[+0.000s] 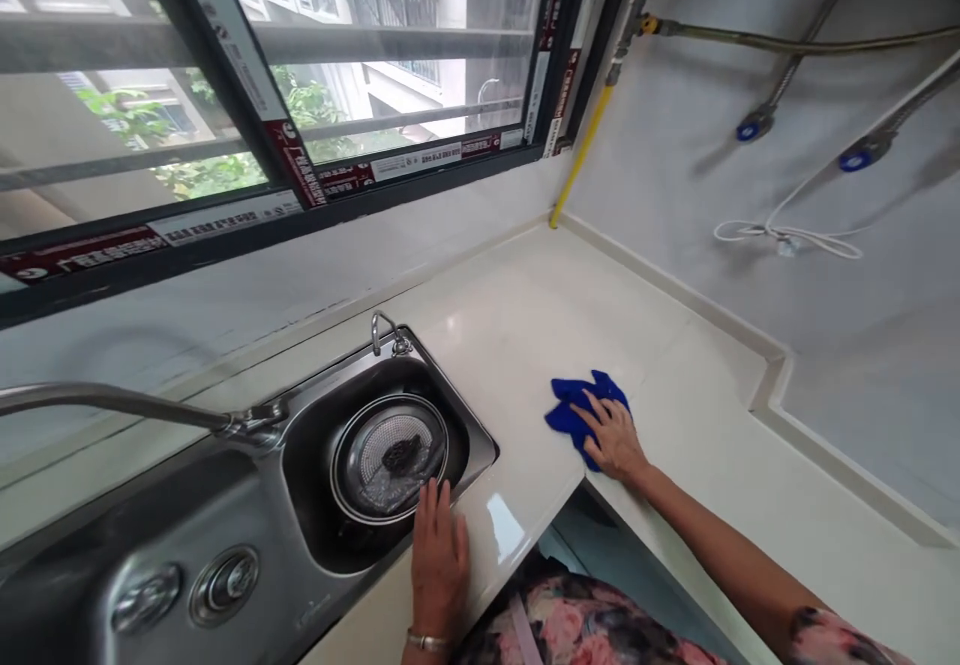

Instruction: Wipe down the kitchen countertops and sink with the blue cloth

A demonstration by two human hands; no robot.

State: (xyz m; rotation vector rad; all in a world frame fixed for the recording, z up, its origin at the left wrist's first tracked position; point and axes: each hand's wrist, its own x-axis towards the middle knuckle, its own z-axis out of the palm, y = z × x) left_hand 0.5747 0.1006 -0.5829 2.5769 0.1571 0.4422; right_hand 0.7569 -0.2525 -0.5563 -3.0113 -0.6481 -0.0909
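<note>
On the pale countertop (517, 325), a crumpled blue cloth (574, 415) lies under my right hand (615, 440). My right fingers are spread over the cloth and press it against the surface, with part of it bunched beneath them. My left hand (439, 555) rests flat at the front edge of the sink (476, 460), fingers stretched out and holding nothing. Just beyond those fingertips, inside the right basin, sits a round metal colander (390, 425) with a dark scrubber (403, 455) in it.
A long faucet (135, 403) reaches over the left basin, and a small tap (386, 330) stands behind the right one. The window (375, 65) is at the back. A yellow pipe (581, 160) and blue-handled valves (750, 130) line the right corner and wall.
</note>
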